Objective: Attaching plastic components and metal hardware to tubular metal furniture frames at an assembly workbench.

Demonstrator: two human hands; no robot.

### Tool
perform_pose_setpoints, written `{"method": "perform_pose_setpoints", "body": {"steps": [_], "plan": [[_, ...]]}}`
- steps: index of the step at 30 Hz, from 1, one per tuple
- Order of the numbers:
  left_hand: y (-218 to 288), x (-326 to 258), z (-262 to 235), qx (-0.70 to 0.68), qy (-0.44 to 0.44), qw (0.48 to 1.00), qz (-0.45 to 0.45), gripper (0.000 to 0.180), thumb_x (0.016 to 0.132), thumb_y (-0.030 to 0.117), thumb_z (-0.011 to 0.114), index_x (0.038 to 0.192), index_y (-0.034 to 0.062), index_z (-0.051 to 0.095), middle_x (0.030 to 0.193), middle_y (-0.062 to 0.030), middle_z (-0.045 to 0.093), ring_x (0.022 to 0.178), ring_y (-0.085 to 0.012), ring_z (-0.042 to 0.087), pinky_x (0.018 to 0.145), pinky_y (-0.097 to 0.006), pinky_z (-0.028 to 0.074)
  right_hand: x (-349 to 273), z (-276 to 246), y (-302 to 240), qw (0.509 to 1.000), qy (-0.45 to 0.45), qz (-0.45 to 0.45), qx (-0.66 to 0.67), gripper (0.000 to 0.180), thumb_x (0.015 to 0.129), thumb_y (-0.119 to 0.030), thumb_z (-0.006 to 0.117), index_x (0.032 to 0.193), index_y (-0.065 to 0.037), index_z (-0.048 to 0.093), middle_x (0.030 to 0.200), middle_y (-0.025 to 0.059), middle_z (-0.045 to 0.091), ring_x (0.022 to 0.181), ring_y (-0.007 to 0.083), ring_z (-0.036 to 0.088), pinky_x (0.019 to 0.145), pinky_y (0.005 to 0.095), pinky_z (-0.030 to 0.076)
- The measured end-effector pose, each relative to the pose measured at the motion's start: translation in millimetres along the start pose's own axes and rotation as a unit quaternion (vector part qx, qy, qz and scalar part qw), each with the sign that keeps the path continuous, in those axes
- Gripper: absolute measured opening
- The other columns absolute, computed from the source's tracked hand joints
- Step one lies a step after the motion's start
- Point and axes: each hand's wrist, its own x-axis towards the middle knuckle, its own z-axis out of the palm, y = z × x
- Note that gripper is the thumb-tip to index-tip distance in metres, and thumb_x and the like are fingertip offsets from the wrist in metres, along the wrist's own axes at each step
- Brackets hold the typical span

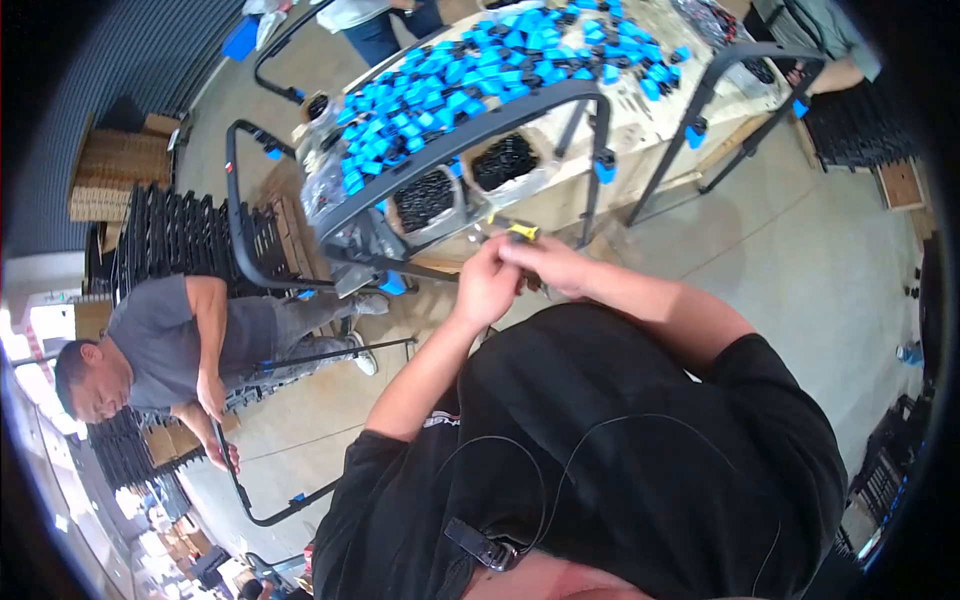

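Observation:
My left hand (pixel 483 285) and my right hand (pixel 553 266) meet in front of my chest, both with curled fingers. From the top of my right hand juts a yellow-and-black handled tool (pixel 523 232), its exact kind too small to tell. My left fingers press close against the right ones; whatever they pinch is hidden. Just beyond my hands, a black tubular frame (pixel 465 135) leans up against the workbench (pixel 640 135), with a blue clip (pixel 605 167) on its leg.
Blue plastic parts (pixel 460 80) cover the bench, with bins of small black pieces (pixel 503 160) at its near edge. More black frames (pixel 700 90) stand around it. On the left a co-worker (pixel 170 340) holds another frame. Stacked black racks (pixel 170 235) and cardboard (pixel 115 175) stand behind.

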Motion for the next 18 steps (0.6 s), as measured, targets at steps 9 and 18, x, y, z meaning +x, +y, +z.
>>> {"method": "perform_pose_setpoints", "body": {"steps": [9,18], "plan": [[22.5,95.4,131.0,-0.04,0.005,0.999,0.029,0.022,0.106,0.021,0.053,0.114,0.0009,0.06,0.095,-0.0063,0.069,0.084,-0.0117,0.065,0.071,-0.029,0.054,-75.8,-132.7,-22.1,0.974,0.134,-0.087,0.159,0.041,0.107,-0.04,0.049,0.131,-0.01,0.065,0.093,0.0041,0.07,0.077,0.0112,0.064,0.055,0.0286,0.048],[53.3,138.0,170.2,0.072,0.012,0.988,-0.138,0.04,0.105,0.016,0.051,0.139,-0.0021,0.042,0.091,-0.0097,0.064,0.06,-0.0146,0.06,0.051,-0.031,0.05,-80.5,-234.5,-3.5,0.89,0.395,-0.112,-0.199,0.046,0.099,-0.036,0.06,0.128,-0.001,0.058,0.093,0.0204,0.07,0.088,0.028,0.068,0.082,0.0368,0.052]]}}
